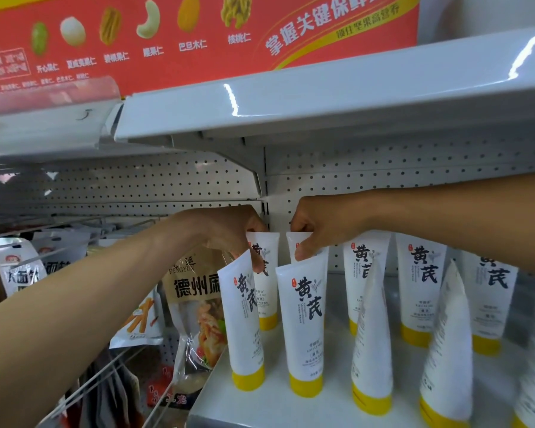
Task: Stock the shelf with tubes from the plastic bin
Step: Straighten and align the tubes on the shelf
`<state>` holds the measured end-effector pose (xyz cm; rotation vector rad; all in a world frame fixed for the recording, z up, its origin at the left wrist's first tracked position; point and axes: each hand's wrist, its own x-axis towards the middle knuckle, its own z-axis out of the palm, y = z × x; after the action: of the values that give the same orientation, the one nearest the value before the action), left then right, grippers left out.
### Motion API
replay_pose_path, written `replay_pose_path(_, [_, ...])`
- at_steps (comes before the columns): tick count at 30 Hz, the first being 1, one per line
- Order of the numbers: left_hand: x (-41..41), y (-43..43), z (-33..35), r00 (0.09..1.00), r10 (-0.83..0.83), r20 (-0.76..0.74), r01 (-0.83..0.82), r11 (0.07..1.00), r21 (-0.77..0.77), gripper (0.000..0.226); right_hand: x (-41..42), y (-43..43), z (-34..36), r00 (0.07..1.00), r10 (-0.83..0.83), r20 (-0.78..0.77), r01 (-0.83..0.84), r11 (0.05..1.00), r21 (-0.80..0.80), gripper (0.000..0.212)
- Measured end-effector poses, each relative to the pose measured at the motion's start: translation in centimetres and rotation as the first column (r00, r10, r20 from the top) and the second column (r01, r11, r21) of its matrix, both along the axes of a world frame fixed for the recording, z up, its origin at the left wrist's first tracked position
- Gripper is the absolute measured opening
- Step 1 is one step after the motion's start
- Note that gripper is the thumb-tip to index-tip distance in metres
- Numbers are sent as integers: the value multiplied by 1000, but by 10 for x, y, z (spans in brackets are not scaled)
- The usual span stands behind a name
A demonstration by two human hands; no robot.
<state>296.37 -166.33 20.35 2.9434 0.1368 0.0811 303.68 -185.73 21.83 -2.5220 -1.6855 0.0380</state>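
Note:
Several white tubes with yellow caps stand cap-down on the white shelf (331,359). My left hand (226,230) pinches the top of the front-left tube (244,322), which leans to the right. My right hand (325,223) pinches the top edge of the neighbouring front tube (306,329), which stands upright. Behind them stand a back-left tube (267,291) and another tube (294,245), mostly hidden by my right hand. More tubes (420,282) fill the shelf to the right. The plastic bin is out of view.
The upper shelf (322,97) overhangs close above my hands. A perforated back panel (383,177) closes the shelf behind. Snack bags (195,307) hang on wire hooks just left of the shelf edge. A red nut poster (167,35) is above.

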Motion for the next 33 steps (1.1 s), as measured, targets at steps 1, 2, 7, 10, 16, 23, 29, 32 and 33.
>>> replay_pose_path(1, [1,2,-1,1000,17,10,-17,1000,7,29,-1,0,0,1000,0,4,0,1000,-2,24])
replay_pose_path(2, [2,3,-2,999,35,17,-35,999,9,32,-1,0,0,1000,1,10,-1,1000,0,24])
replay_pose_path(7, [2,4,-4,998,45,39,-46,999,29,36,-4,-1,2,1000,-7,30,8,1000,-21,24])
replay_pose_path(10, [1,2,-2,998,49,33,-50,998,38,36,-5,-1,3,999,-29,42,30,999,-27,26])
replay_pose_path(16, [-16,-12,8,998,-69,-8,67,987,-143,23,-13,-5,10,998,-56,13,55,998,17,29])
replay_pose_path(23, [-48,-26,16,934,-45,353,134,964,-230,26,-36,-24,21,993,-41,112,13,970,242,33])
replay_pose_path(29, [-100,-57,9,797,-43,602,78,996,-33,15,-73,-66,31,991,-35,133,-22,915,403,27])
replay_pose_path(32, [-127,-83,5,743,2,669,13,1000,-18,17,-91,-101,32,994,-35,102,-13,898,440,24])
replay_pose_path(33, [-136,-93,3,718,8,696,6,1000,-17,18,-96,-114,31,995,-39,96,-8,895,445,25])
